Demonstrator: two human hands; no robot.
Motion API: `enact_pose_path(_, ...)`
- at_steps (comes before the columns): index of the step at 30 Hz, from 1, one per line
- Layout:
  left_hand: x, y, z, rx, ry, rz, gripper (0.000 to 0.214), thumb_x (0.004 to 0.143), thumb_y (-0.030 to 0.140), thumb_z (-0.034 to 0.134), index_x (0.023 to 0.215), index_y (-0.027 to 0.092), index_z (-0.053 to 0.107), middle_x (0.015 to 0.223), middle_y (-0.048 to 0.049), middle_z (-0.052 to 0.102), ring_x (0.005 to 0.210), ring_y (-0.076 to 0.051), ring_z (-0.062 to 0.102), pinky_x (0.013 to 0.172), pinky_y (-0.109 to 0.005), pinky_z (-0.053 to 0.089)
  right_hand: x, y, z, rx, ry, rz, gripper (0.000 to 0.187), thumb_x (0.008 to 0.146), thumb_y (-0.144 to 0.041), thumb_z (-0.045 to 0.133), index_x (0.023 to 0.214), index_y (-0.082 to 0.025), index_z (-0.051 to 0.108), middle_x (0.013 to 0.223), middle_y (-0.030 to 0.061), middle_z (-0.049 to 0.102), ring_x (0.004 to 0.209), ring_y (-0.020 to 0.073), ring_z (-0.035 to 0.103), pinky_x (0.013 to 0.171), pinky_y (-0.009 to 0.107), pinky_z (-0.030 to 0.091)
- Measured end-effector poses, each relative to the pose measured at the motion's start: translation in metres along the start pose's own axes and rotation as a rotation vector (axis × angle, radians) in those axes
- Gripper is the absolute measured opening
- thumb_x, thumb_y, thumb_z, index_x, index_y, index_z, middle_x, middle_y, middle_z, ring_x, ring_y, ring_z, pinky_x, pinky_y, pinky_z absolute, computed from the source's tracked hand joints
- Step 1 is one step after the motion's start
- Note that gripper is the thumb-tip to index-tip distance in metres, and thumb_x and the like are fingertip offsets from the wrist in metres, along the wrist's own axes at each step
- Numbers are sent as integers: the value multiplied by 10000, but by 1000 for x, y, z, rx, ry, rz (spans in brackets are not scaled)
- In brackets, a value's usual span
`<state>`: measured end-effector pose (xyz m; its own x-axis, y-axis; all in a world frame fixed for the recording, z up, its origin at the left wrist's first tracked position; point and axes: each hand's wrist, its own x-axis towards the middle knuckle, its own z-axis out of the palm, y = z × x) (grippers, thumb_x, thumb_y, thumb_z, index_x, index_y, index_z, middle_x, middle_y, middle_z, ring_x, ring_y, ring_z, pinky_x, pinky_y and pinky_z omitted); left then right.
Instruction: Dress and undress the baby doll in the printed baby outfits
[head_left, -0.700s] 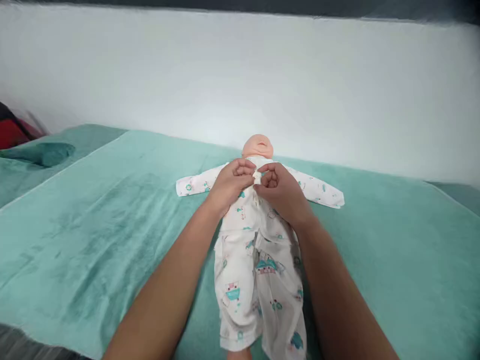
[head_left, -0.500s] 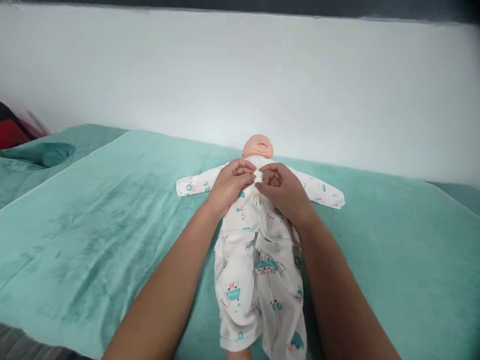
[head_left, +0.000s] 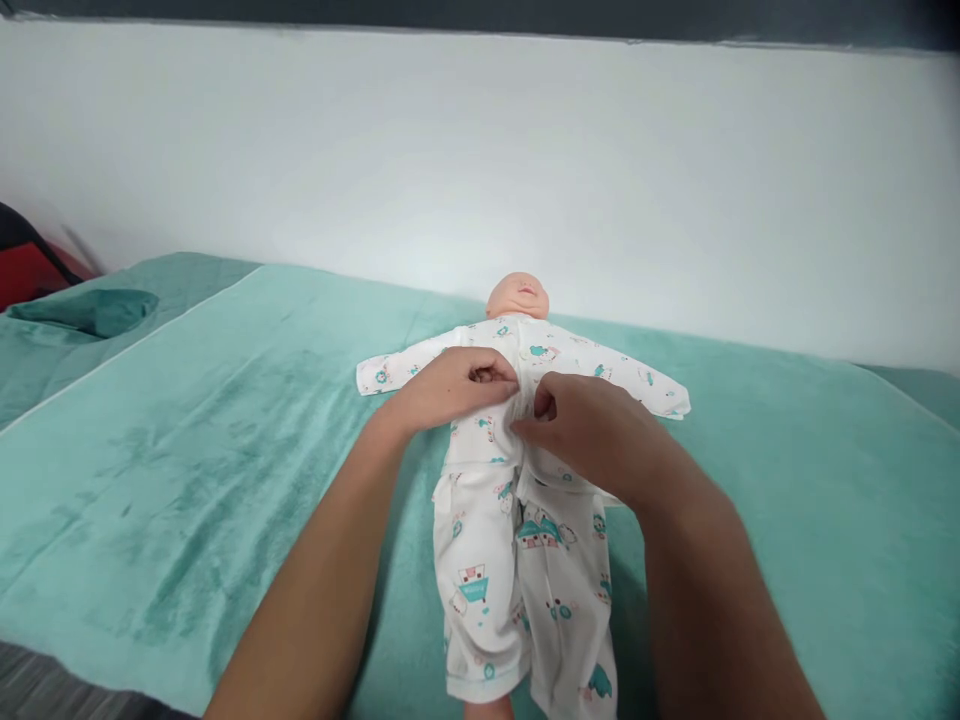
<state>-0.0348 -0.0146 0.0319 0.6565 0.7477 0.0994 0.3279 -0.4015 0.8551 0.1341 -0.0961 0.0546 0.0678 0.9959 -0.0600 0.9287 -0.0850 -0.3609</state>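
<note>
A baby doll (head_left: 519,295) lies on its back, head at the wall end, arms spread to both sides. It wears a white printed long-sleeved baby shirt (head_left: 480,435) and matching printed trousers (head_left: 480,590). My left hand (head_left: 461,385) has its thumb and fingers pinched at the shirt's front edge, mid-chest. Opposite it, my right hand (head_left: 592,425) is curled, its thumb and forefinger on the other side of the same front opening. The fingers hide the fastening between them. Above my hands, the shirt front lies together up to the neck.
A green plush blanket (head_left: 225,480) with several wrinkles covers the bed under the doll. Behind the head rises a white wall (head_left: 480,150). At the far left are a folded bit of green cloth (head_left: 86,310) and a red and black item (head_left: 30,265).
Both hands have moved down the shirt front, from just below the neck to mid-chest. The upper shirt front, gathered between my fingers before, now lies flat.
</note>
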Motion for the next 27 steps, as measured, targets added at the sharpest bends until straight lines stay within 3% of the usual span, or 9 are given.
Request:
enact_pose_path(3,0,-1,0,59,-72,2,178,794,363,646,839,195,681,776,18,599,703,-124,518,601,-245,376,0,-3,5,-72,-2,7,165,776,-319,576,662,-228,499,675,20,618,571,163,474,522,306,278)
enact_pose_path(8,3,-4,2,116,-75,49,109,745,203,604,818,207,686,845,16,616,767,-133,526,641,-250,382,0,-10,10,-137,50,-7,122,780,-267,535,676,-225,486,662,31,592,532,150,393,520,314,250)
enact_pose_path(11,2,-2,0,74,-80,63,89,766,205,604,805,193,683,851,7,629,775,-135,535,661,-255,391,2,-8,9,-102,43,-17,164,770,-241,515,620,-220,451,620,20,558,529,144,367,519,315,240)
enact_pose_path(15,-4,5,-3,-121,-84,26,142,826,309,637,824,168,655,758,8,616,697,-117,534,640,-256,405,8,8,4,191,3,-53,241,784,-261,520,571,-212,417,566,-12,502,538,129,375,519,300,257)
enact_pose_path(18,-6,8,-2,-349,-129,27,135,825,281,660,806,153,623,704,12,613,645,-98,543,640,-251,434,11,25,5,571,-44,-94,284,825,-347,560,591,-207,480,580,-26,509,566,120,441,547,277,322)
enact_pose_path(21,-5,9,2,-463,-160,-2,126,808,247,688,785,142,624,692,0,633,632,-94,569,630,-246,458,12,38,14,849,-3,-94,308,835,-424,608,628,-204,546,550,-41,482,532,107,433,527,263,324)
enact_pose_path(27,0,5,6,-507,-140,-51,106,785,221,716,776,136,654,676,-10,653,606,-97,594,588,-235,487,14,36,30,1007,-8,-101,281,836,-424,649,673,-199,606,521,-43,497,479,97,433,466,242,290)
